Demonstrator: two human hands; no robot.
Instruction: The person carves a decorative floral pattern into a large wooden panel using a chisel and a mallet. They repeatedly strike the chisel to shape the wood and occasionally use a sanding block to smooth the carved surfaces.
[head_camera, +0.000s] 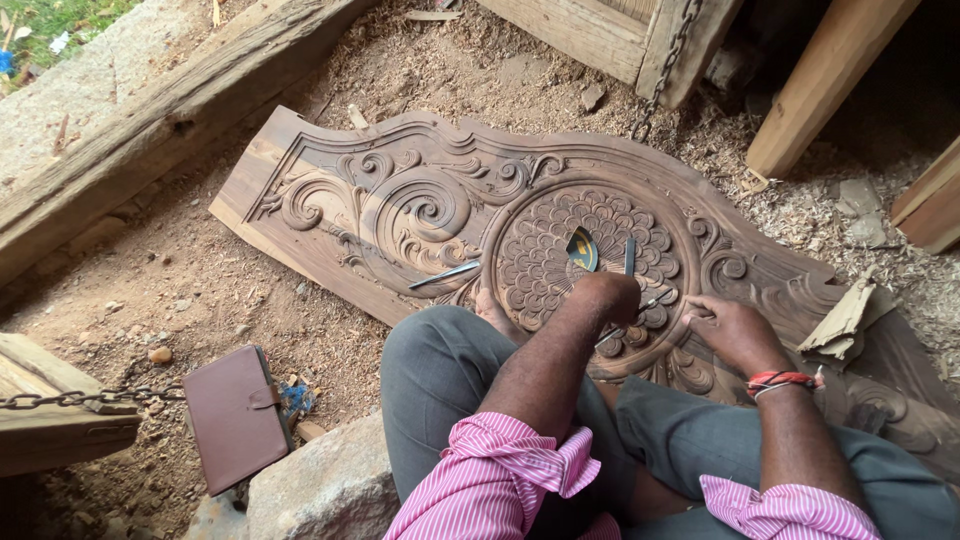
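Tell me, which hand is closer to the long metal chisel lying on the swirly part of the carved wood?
The left hand. It rests on the round flower carving, a short way right of the chisel. The right hand sits farther right still, near the medallion's edge on the carved panel.

carved panel (420, 200) laid on ground | chisels (445, 273) set on panel | wallet (235, 415) placed left, beside stone (325, 490)

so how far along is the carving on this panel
Mostly carved, it seems: the wooden panel already has deep scrolls at its left end and a petalled round medallion. In hand: the left hand and right hand work a thin chisel at the medallion's lower right edge. Spare chisels lie on the panel. What remains beyond this edge I cannot tell.
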